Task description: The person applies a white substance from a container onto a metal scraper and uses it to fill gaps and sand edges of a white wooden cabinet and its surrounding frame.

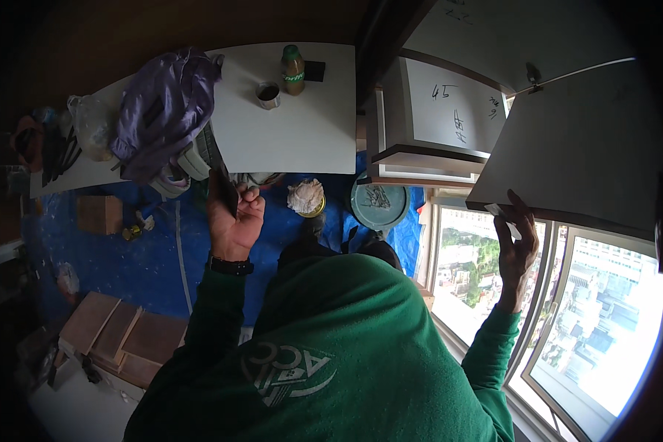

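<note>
My left hand (234,223) is raised in front of a white tabletop, its fingers closed round a thin dark flat piece (227,193). Seen nearly edge-on, that piece does not show its kind. Over on the right, my right hand (520,247) pinches a small folded white piece, paper or cloth (505,220), at the lower dark edge of a light cabinet door (574,147). The index fingertip touches that edge. The door stands swung out from a white cabinet with handwritten marks (449,103).
The white tabletop (295,140) bears a bottle with a green cap (293,70), a metal cup (268,95) and a purple garment (166,110). Blue sheeting (147,258) covers the floor, with a round greenish lid (379,202) and a cloth-topped tin (306,197). An open window (597,317) is at right.
</note>
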`<state>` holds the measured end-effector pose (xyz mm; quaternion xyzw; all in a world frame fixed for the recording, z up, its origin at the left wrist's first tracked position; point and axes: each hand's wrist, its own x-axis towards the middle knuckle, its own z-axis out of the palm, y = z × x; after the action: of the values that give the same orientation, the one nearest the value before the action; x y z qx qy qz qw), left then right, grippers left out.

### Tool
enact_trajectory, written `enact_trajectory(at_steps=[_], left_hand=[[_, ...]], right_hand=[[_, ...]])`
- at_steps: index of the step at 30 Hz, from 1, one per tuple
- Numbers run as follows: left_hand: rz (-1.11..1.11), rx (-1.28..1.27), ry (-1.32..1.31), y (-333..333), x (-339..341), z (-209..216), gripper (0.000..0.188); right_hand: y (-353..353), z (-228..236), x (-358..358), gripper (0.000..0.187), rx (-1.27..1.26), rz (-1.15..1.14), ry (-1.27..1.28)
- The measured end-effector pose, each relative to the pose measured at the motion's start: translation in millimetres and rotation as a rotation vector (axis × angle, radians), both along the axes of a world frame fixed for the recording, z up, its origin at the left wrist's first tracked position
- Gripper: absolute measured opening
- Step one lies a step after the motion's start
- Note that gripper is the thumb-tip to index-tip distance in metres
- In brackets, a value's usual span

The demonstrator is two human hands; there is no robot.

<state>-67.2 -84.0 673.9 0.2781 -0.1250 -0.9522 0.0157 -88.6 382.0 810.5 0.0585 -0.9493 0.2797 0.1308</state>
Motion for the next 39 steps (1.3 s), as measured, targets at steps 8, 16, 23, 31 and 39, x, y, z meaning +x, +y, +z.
enact_trajectory(at_steps=[8, 16, 23, 31, 39], left_hand=[[-0.045, 0.000, 0.008, -10.3, -1.7, 8.7, 0.047], [-0.097, -0.046, -0.016, -4.9, -16.5, 19.8, 0.045], [-0.165, -0.030, -0.023, 2.2, -24.4, 19.3, 0.043], [-0.208, -0.046, -0.015, 2.4, -28.5, 16.1, 0.043], [-0.227, -0.029, 0.015, -0.8, -32.4, 15.5, 0.042]], right_hand=[[2.9, -3.4, -0.6, 0.031, 0.100, 0.008, 0.055], [7.2, -8.9, 10.3, 0.029, 0.047, -0.038, 0.066], [16.3, -13.2, 15.7, 0.024, 0.032, -0.047, 0.085], [14.9, -16.3, 19.9, 0.021, -0.038, -0.100, 0.045], [9.8, -16.7, 17.5, 0.018, -0.019, -0.093, 0.064]])
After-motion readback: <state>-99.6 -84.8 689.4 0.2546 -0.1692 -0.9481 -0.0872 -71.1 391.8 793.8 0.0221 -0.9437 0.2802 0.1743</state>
